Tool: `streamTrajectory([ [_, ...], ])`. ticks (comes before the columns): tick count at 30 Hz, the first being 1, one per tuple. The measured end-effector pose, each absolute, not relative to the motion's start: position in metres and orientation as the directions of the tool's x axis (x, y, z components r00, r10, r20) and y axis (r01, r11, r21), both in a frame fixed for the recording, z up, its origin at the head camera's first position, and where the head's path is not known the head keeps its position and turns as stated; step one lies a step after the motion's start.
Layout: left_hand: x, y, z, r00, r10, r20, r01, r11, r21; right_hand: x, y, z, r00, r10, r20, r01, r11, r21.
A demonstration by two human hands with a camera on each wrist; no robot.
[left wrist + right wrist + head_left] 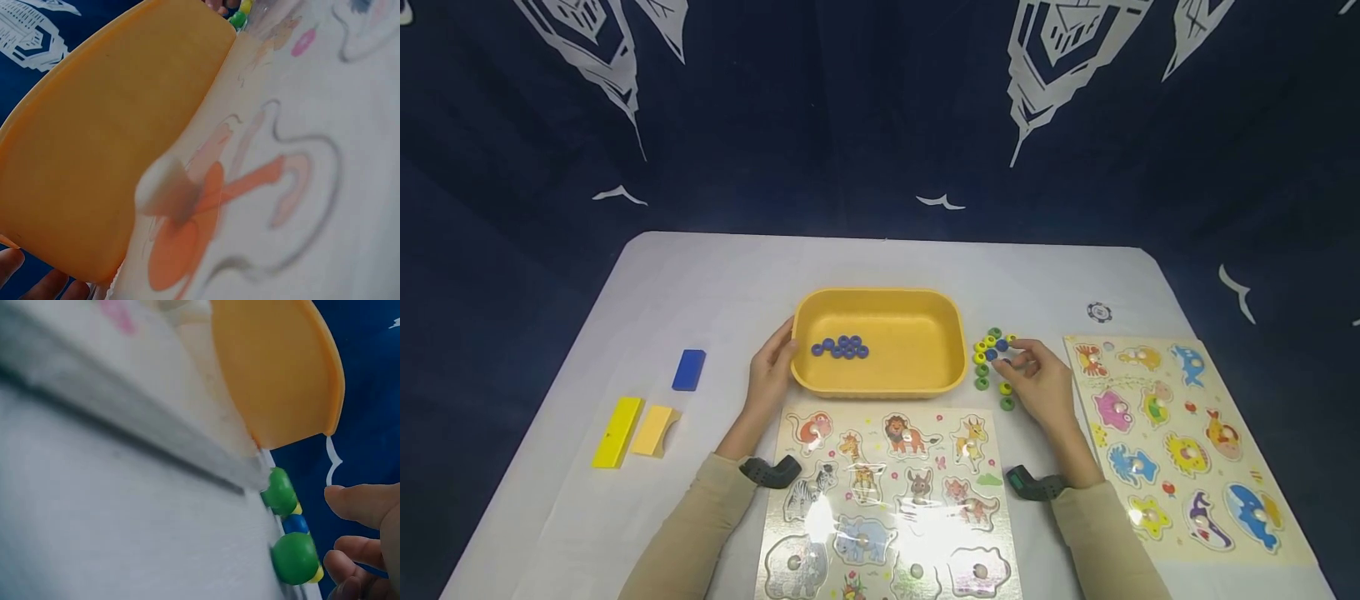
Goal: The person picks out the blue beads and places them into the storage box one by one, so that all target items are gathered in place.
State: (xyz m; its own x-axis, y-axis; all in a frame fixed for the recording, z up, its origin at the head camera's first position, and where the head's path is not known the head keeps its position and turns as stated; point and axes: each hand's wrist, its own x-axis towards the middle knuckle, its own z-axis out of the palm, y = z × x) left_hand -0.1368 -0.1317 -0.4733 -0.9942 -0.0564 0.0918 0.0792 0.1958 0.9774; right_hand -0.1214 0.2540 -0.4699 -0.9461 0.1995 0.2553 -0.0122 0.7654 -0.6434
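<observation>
A yellow plastic tray [880, 387] stands mid-table, with several blue beads [844, 342] lying together in its left half. My left hand [771, 367] rests against the tray's left wall; in the left wrist view its fingertips [47, 287] show beside the tray's end. Right of the tray lies a loose group of green beads [982, 383], yellow beads [980, 358] and blue beads. My right hand [1041, 383] reaches over this group, thumb and fingers apart around a blue bead [1006, 362]. In the right wrist view a gap separates the thumb [356, 503] from the fingers, with no bead between them.
An animal puzzle board [887, 500] lies in front of the tray, a second puzzle board [1165, 442] at right. On the left are a blue block [688, 370], a yellow block [618, 432] and a pale arched block [655, 431]. A poker chip [1099, 312] lies far right.
</observation>
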Motion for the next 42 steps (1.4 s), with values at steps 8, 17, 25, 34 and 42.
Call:
streamTrajectory([
  [8, -0.136, -0.131, -0.472, -0.994, -0.047, 0.096, 0.086, 0.182, 0.980, -0.118, 0.247, -0.464, -0.966, 0.208, 0.153, 0.081, 0.805, -0.587],
  [17, -0.137, -0.131, -0.472, -0.994, -0.046, 0.097, 0.087, 0.190, 0.978, -0.121, 0.246, -0.461, -0.967, 0.243, 0.072, 0.160, 0.804, -0.573],
  [25, -0.137, -0.131, -0.469, -0.997, -0.048, 0.061, 0.052, 0.168, 0.984, -0.127, 0.243, -0.438, -0.949, 0.236, 0.209, 0.057, 0.781, -0.622],
  [34, -0.125, -0.127, -0.443, -0.997, -0.059, 0.052, 0.040, 0.194, 0.980, -0.156, 0.181, -0.385, -0.940, -0.108, 0.322, -0.289, 0.753, -0.591],
  [42, -0.125, -0.127, -0.442, -0.997, -0.059, 0.045, 0.035, 0.171, 0.985, -0.186, 0.121, -0.387, -0.935, -0.315, 0.165, -0.354, 0.772, -0.528],
])
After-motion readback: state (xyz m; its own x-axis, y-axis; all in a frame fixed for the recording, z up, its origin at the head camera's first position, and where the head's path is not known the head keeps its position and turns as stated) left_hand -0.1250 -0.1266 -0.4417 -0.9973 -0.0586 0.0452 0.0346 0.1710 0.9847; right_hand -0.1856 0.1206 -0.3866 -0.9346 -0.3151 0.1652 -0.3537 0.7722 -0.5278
